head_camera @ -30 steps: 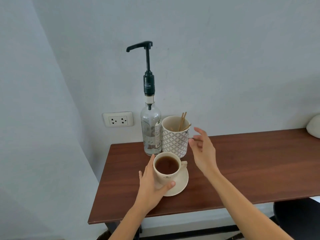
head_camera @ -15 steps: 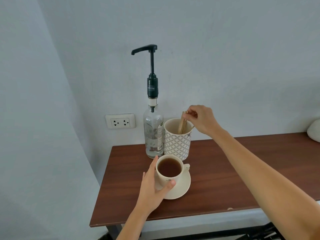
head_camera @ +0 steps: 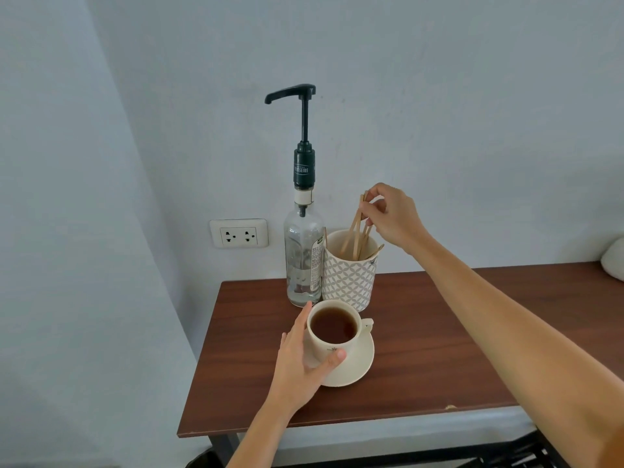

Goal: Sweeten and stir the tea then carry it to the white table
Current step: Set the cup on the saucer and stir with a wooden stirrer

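A cream cup of dark tea (head_camera: 332, 329) stands on a cream saucer (head_camera: 358, 366) near the front left of a brown table (head_camera: 439, 349). My left hand (head_camera: 300, 363) wraps the cup's left side, thumb on the front. Behind the cup stands a clear syrup bottle (head_camera: 302, 261) with a tall black pump. Right of it is a patterned holder (head_camera: 349, 282) with several wooden stir sticks (head_camera: 354, 231). My right hand (head_camera: 391, 214) is above the holder, fingertips pinched on the top of a stick that is partly lifted.
A wall socket (head_camera: 239, 233) sits left of the bottle. The wall runs close behind the table and a side wall lies to the left. A white rounded object (head_camera: 614, 261) sits at the table's far right edge.
My right hand reached from beside the cup up to the holder, pinched a stick, and has raised it a little. My left hand has stayed on the cup.
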The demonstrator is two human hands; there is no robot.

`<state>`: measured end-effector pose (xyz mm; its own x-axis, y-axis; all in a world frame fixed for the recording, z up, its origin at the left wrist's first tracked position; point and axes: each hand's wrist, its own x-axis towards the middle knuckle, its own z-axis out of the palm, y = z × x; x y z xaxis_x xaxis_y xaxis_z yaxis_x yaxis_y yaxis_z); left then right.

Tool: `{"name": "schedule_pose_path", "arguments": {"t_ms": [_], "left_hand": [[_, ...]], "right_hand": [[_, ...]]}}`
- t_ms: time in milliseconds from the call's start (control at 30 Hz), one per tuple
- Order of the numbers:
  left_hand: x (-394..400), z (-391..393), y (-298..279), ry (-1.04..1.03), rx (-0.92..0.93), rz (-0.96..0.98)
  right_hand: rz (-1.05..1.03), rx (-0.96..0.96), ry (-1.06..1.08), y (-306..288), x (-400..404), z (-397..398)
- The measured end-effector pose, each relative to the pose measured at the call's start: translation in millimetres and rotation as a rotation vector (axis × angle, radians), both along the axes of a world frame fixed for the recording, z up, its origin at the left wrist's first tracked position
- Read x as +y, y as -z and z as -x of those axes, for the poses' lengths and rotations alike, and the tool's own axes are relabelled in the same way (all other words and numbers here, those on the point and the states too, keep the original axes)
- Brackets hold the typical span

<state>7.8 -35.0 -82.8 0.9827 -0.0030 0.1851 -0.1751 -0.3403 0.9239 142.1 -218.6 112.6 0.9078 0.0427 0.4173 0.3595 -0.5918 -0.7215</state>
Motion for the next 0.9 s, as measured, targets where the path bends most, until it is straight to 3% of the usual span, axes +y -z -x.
{"name": "schedule_pose_path", "arguments": {"t_ms": [333,467,667,900], "left_hand": [[0.4,1.5,-1.1,-0.001,0.0,0.004],[0.2,2.5,-2.6,-0.006,-0.021,-0.012],[1.0,1.4,-0.6,0.0,-0.022,0.014],[0.5,2.0,-1.0,0.003,0.0,0.005]], "right_hand": [[0.173,-0.122,0.0,9.4,4.5,-6.1],[0.103,-0.12,0.038,6.3,4.3,-7.1],[-0.029,0.056,-0.029,11.8,-6.2,-11.3],[-0.065,-0.141,0.101,-13.3,-21.3,5.3]]}}
